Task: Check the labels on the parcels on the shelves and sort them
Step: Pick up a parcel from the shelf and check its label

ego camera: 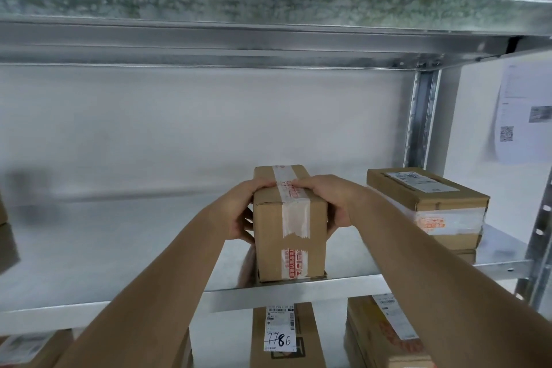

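Both hands hold a small cardboard box (289,224) that stands upright near the front edge of a metal shelf (119,248). The left hand (239,212) wraps its left side, thumb over the top edge and fingers curled round the side; the right hand (331,200) grips the right side the same way, thumb on the top tape. White tape with red print runs over the top and down the front face of the box; no label shows on the sides in view.

To the right, close by but apart, sits a flat parcel (430,206) with a white label on top, lying on another box beneath it. A shelf post (421,116) rises behind it, and a printed sheet (525,113) hangs on the wall further right. On the level below stand a box with a label marked 7786 (280,329) and another labelled box (385,334) on its right, partly hidden by the right forearm
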